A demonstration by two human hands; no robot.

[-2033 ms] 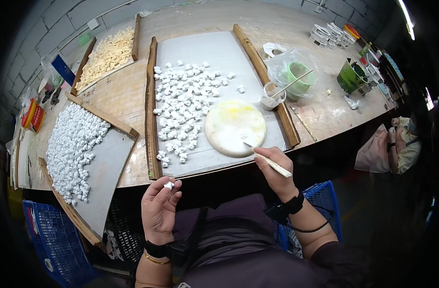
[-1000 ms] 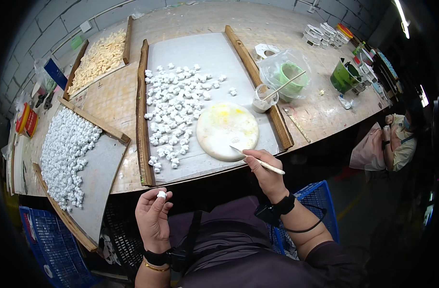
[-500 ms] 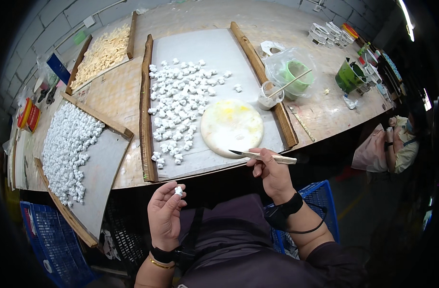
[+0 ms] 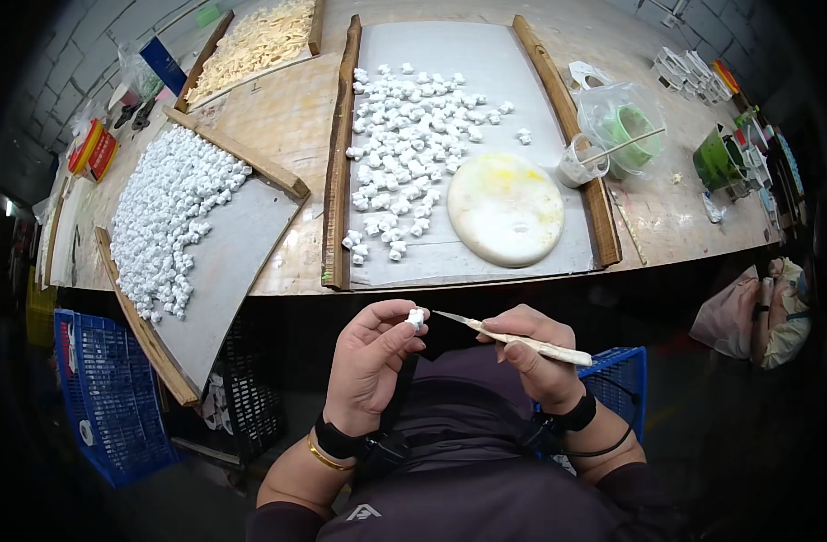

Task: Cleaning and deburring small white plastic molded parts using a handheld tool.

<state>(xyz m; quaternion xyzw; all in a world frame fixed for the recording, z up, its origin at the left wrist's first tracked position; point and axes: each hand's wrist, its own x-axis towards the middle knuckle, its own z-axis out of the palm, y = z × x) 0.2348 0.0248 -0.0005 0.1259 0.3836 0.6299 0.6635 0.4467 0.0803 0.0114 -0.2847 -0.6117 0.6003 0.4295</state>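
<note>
My left hand pinches a small white knobbly piece between thumb and fingers, in front of the table edge. In my right hand is a craft knife with a pale wrapped handle. Its pointed blade tip comes close to the white piece; whether they touch I cannot tell. Beyond my hands, many similar white pieces lie scattered on a paper-covered board. A round, thick white disc with yellow smears rests on that board's near right.
Wooden strips border the board. A second board at left bears a dense heap of white pieces, and cream pieces lie far left. A clear cup with a stick and a green tub stand right. Blue crates sit below.
Both hands have come closer together, bringing the knife tip toward the white piece. My view has shifted, so the table appears farther up and to the right on the board's side.
</note>
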